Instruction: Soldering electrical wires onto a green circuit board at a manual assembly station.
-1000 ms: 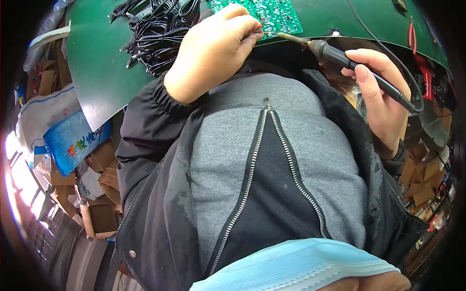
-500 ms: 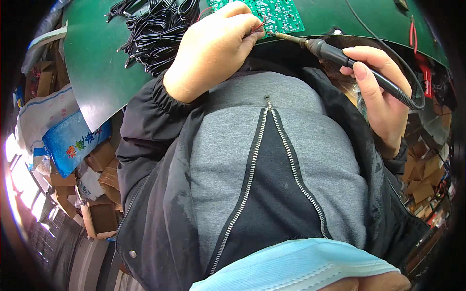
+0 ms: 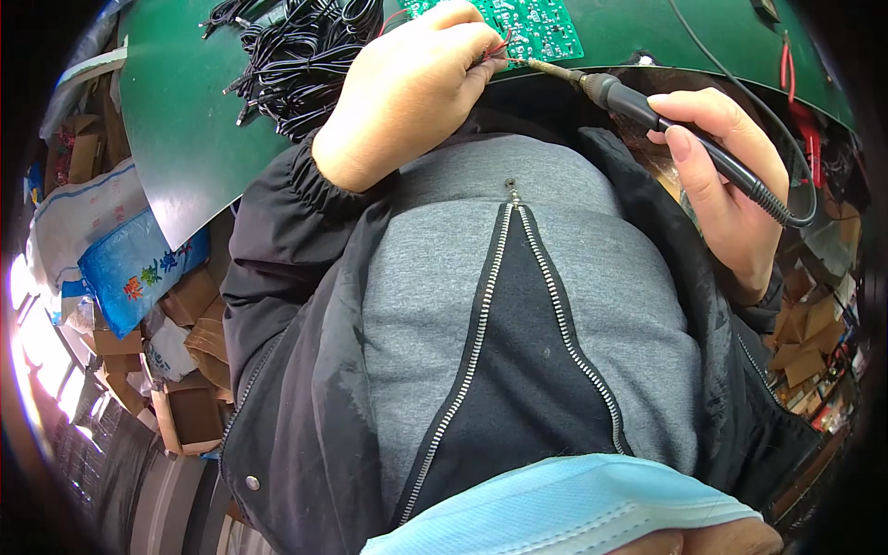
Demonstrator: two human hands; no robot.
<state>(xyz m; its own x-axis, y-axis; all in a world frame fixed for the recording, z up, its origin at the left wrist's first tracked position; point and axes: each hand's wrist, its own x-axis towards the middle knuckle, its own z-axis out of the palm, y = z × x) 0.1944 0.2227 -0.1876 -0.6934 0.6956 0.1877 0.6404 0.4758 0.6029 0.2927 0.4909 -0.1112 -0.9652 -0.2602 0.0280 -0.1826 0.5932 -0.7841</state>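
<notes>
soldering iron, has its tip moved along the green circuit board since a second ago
No. The soldering iron tip sits at the same near edge of the circuit board, beside the left hand's fingertips, as before.

We see a green surface (image 3: 185, 139); on it lie a bundle of black cables (image 3: 301, 55), a green circuit board (image 3: 532, 28) and a red wire (image 3: 788, 65).

1. The green printed circuit board (image 3: 527, 26) is cut off by the picture's top edge.
2. The left hand (image 3: 412, 88) hides the ends of the thin red wires (image 3: 498, 46) pinched in its grip.
3. Whether the soldering iron's metal tip (image 3: 546, 67) touches the board cannot be told.
4. The pile of black cables (image 3: 301, 51) also runs past the top edge.
</notes>
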